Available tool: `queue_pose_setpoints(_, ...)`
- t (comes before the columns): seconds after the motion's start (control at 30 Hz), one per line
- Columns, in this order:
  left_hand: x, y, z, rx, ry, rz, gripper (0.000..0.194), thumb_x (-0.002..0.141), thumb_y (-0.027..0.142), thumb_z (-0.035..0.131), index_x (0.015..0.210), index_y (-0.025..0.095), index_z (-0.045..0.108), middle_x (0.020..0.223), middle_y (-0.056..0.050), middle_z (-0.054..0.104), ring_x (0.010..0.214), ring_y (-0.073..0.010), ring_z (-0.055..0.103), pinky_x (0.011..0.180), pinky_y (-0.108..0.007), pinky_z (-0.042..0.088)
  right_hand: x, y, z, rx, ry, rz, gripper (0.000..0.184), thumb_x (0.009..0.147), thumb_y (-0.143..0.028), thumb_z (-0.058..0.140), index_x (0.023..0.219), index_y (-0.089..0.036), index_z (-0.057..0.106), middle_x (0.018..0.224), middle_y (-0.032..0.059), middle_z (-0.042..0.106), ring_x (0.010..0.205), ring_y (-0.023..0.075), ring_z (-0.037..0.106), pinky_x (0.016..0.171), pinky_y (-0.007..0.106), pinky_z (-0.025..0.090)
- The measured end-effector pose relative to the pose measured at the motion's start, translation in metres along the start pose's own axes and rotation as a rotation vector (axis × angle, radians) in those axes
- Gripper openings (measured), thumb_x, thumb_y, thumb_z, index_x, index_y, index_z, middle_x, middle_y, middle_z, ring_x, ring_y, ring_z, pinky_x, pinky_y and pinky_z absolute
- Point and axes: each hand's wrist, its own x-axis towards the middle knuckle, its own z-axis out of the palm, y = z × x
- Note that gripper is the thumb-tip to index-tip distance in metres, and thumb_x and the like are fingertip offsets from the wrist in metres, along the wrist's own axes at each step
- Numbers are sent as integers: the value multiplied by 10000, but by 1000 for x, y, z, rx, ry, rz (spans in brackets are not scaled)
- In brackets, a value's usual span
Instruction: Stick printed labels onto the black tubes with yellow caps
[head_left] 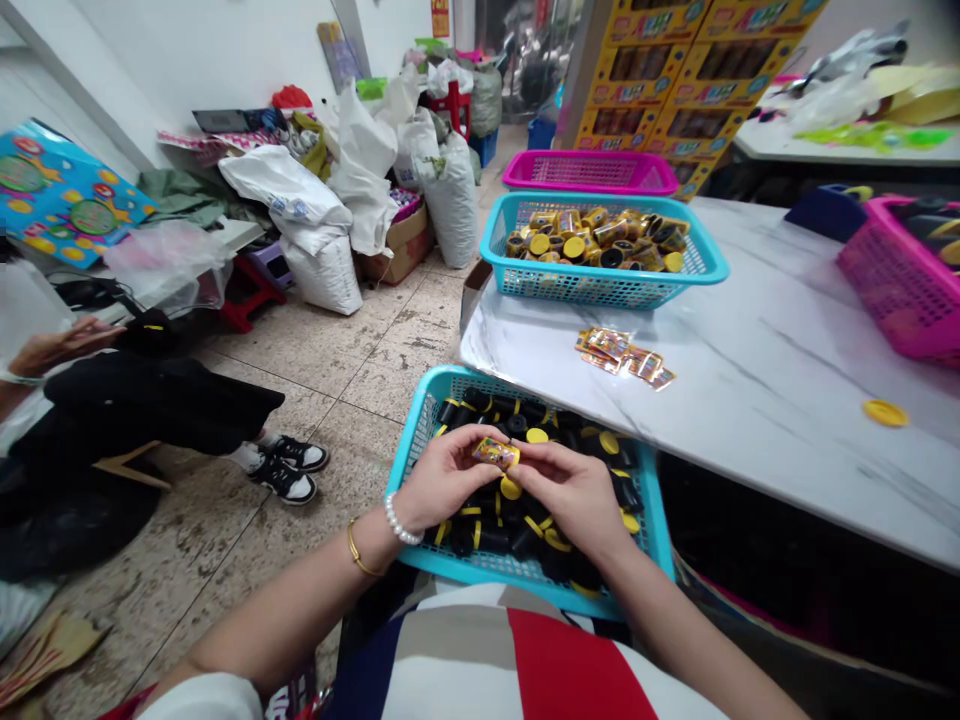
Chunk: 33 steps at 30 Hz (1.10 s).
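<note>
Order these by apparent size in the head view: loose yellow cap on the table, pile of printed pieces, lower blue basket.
1. Lower blue basket
2. Pile of printed pieces
3. Loose yellow cap

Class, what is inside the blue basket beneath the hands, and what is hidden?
Black containers with yellow caps lie in the blue basket. The left hand and right hand hide some; anything beneath is covered.

Over the nearer turquoise basket (661, 530) of black canisters (491, 538), the person's left hand (442, 478) and right hand (577, 490) pinch a gold-labelled tub (495, 453). Beyond that basket, shiny labels (611, 346) lie on the marbled table (787, 400); to the basket's left, somebody else (165, 400) sits.
</note>
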Motion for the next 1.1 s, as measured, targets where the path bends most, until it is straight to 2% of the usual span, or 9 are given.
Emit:
queue_pose_setpoints(0.13, 1, 5, 1, 133, 0, 62, 256, 763, 243, 695, 1014, 194, 679, 1036, -64, 643, 953, -189, 598, 857, -291, 454, 7, -2, 0, 196, -82, 268, 315, 669, -346, 789, 927, -169, 746, 882, 64, 753, 759, 204, 721, 734, 341, 608)
queue_pose_setpoints(0.27, 5, 9, -4, 74, 2, -49, 397, 770, 327, 696, 1128, 175, 620, 960, -53, 626, 808, -145, 574, 712, -251, 453, 12, -4, 1, 243, -64, 215, 399, 676, -347, 788, 1033, -188, 707, 879, 50, 750, 730, 167, 714, 717, 310, 606)
queue_pose_setpoints(0.37, 6, 8, -8, 59, -6, -131, 368, 782, 390, 673, 1057, 151, 619, 811, -18, 607, 669, -110, 522, 590, -220, 409, 14, -6, 2, 196, -54, 187, 372, 647, -344, 806, 972, -179, 729, 846, 45, 752, 718, 172, 715, 753, 332, 605)
queue_pose_setpoints(0.47, 8, 6, -11, 86, 2, -98, 343, 746, 377, 712, 991, 153, 625, 771, -3, 601, 640, -96, 511, 569, -207, 393, 17, -5, 3, 276, -99, 314, 305, 643, -338, 809, 879, -158, 740, 816, 62, 750, 690, 175, 720, 689, 297, 613)
queue_pose_setpoints(0.57, 10, 2, -11, -24, -47, -207, 301, 746, 409, 702, 862, 145, 616, 635, 25, 556, 509, -65, 468, 467, -186, 337, 18, -3, 1, 320, -187, 401, 323, 710, -345, 761, 963, -149, 717, 748, 70, 738, 631, 169, 714, 602, 281, 608)
queue_pose_setpoints(0.7, 12, -4, -8, -233, -10, -400, 356, 740, 478, 690, 711, 149, 558, 523, 40, 518, 388, -36, 416, 359, -158, 239, 17, -3, -5, 82, -230, 76, 417, 771, -311, 712, 1177, -243, 649, 949, 55, 728, 783, 169, 706, 744, 343, 602)
queue_pose_setpoints(0.8, 10, -5, -4, -355, 2, -447, 376, 738, 501, 689, 726, 144, 571, 526, 34, 540, 374, -28, 421, 343, -142, 251, 14, -2, -9, -103, -177, -224, 219, 763, -234, 721, 976, -274, 746, 995, 42, 709, 874, 183, 677, 804, 337, 584)
queue_pose_setpoints(0.93, 8, -3, 0, -466, -66, -464, 360, 725, 469, 720, 778, 141, 581, 527, 32, 564, 362, -25, 430, 339, -130, 280, 11, 2, -10, -37, -102, -253, 127, 815, -233, 667, 892, -281, 757, 961, 41, 691, 746, 167, 674, 647, 312, 608)
queue_pose_setpoints(1.1, 8, -9, 9, -473, 8, -483, 380, 727, 496, 707, 773, 145, 571, 461, 58, 526, 298, -13, 341, 291, -124, 207, 8, -1, -8, -187, -158, -325, 266, 792, -191, 683, 1034, -290, 730, 1158, 74, 640, 951, 208, 659, 739, 311, 589)
